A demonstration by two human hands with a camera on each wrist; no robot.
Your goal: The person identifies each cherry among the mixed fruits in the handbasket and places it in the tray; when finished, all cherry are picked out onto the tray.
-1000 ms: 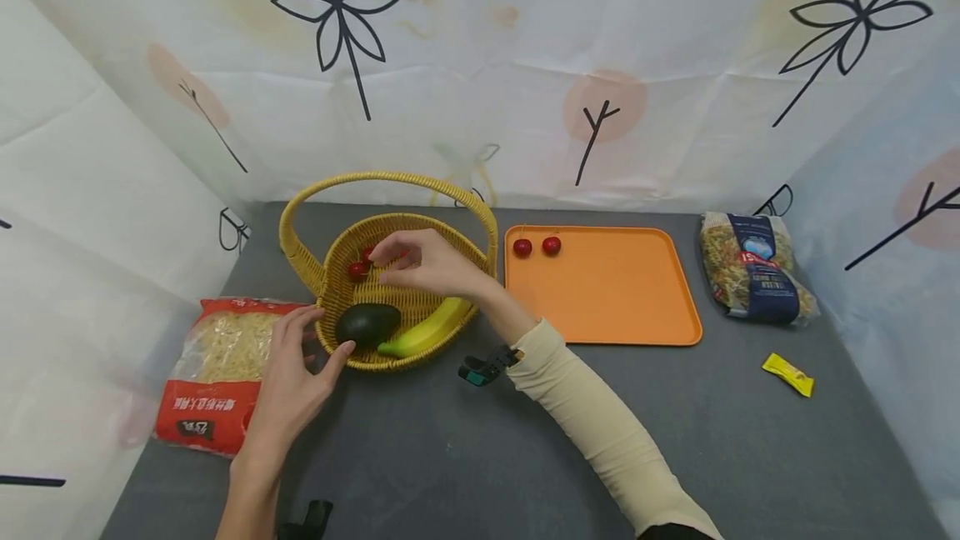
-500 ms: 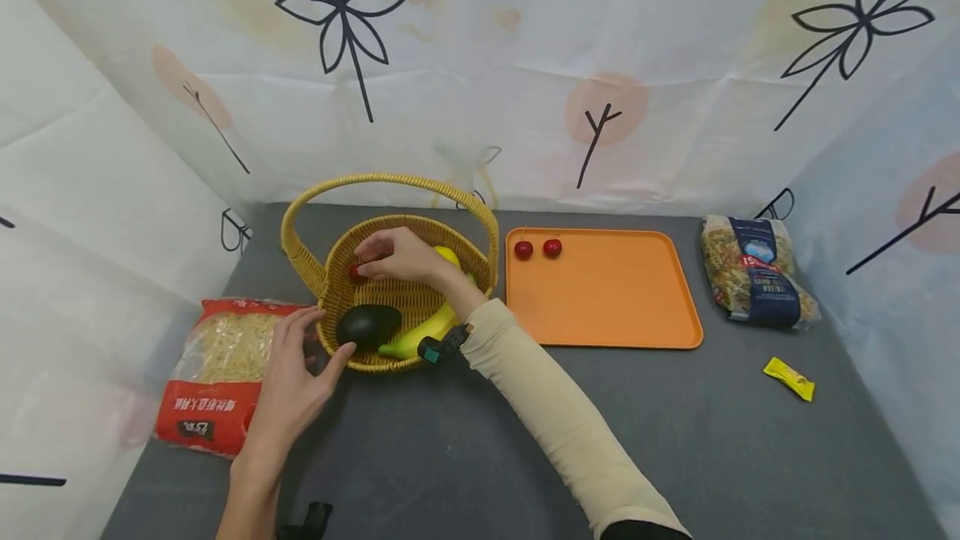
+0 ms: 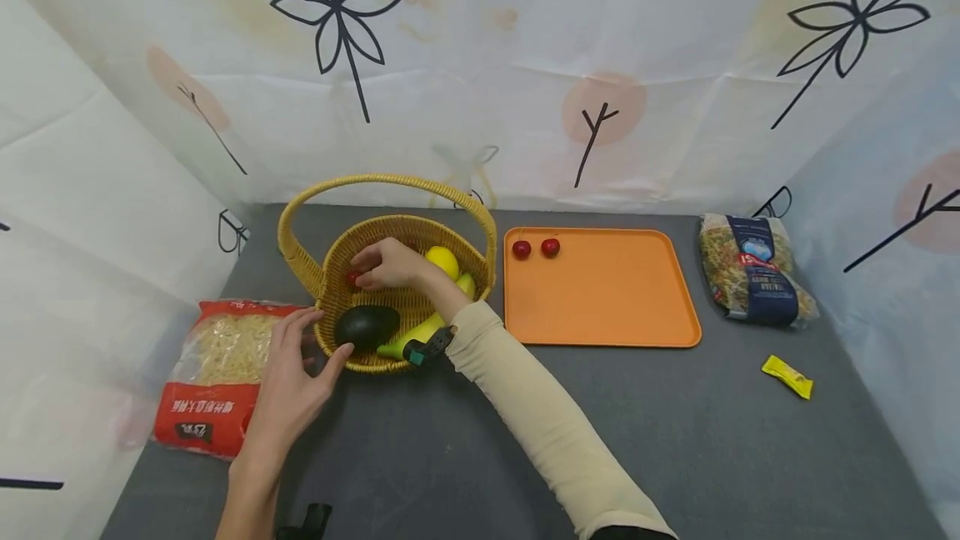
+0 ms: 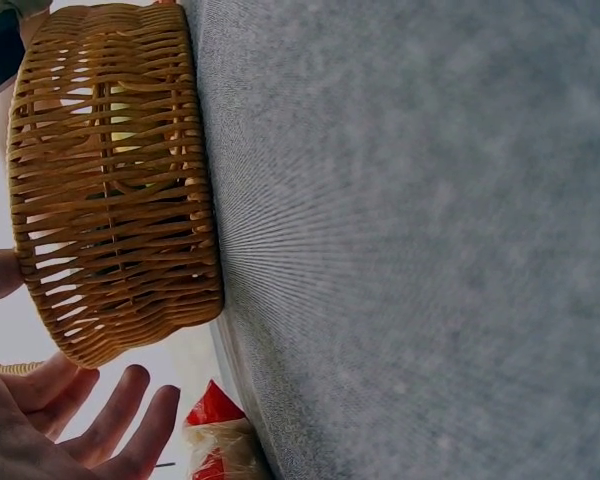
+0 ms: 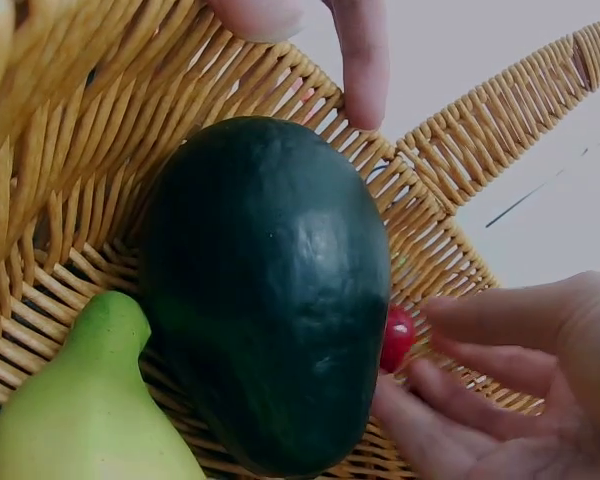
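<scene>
Avocado [image 3: 367,327] nr cherry [image 5: 398,338] in bskt [image 4: 115,220]

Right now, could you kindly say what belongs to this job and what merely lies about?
Likely job: yellow wicker basket, round red cherry in it, orange rectangular tray.
Lying about: red plastic pasta bag, navy plastic pasta bag, small yellow packet.

On the tabletop [image 3: 480,448], a basket [image 3: 405,298] stands between a pasta bag [image 3: 213,398], left, and a tray [image 3: 607,298], right; inside, a lemon [image 3: 442,261] lies behind a banana [image 3: 420,332], a cherry [image 3: 352,278] behind an avocado [image 3: 367,327]. The tray bears two cherries [image 3: 551,247]; right of it, a packet [image 3: 757,272] lies behind a sachet [image 3: 787,377]
</scene>
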